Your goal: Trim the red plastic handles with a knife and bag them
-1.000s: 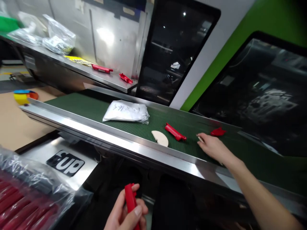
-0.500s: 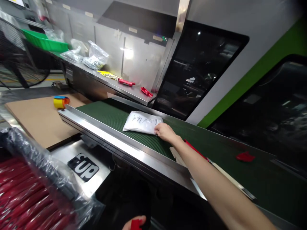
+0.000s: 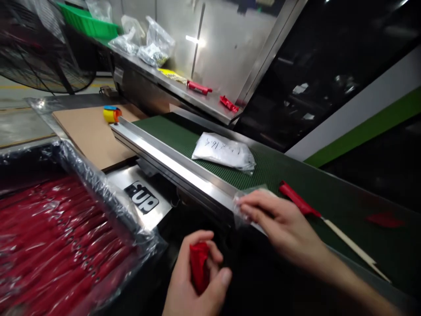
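Note:
My left hand (image 3: 200, 276) is low in the middle of the view, fingers curled around a red plastic part (image 3: 199, 265). To its right, my right hand (image 3: 276, 215) pinches a small clear plastic bag (image 3: 242, 210) over the belt's metal side rail. On the green conveyor belt (image 3: 158, 127) lies a white packet of plastic bags (image 3: 223, 151) with handwriting on it, apart from both hands. Just beyond my right hand, a knife-like tool with a red handle (image 3: 297, 199) and a pale blade rests on the belt.
A plastic-lined box (image 3: 66, 153) at left holds many wrapped red parts (image 3: 66, 237). Two red pieces (image 3: 199, 87) and several clear bags (image 3: 153, 50) sit on the metal ledge. Cardboard (image 3: 85, 131) bears a tape roll (image 3: 112, 115). A fan (image 3: 42, 52) stands behind.
My right hand has left the white packet and come back toward me with a clear bag pinched in it. My left hand has risen into view with the red part. The camera view has shifted.

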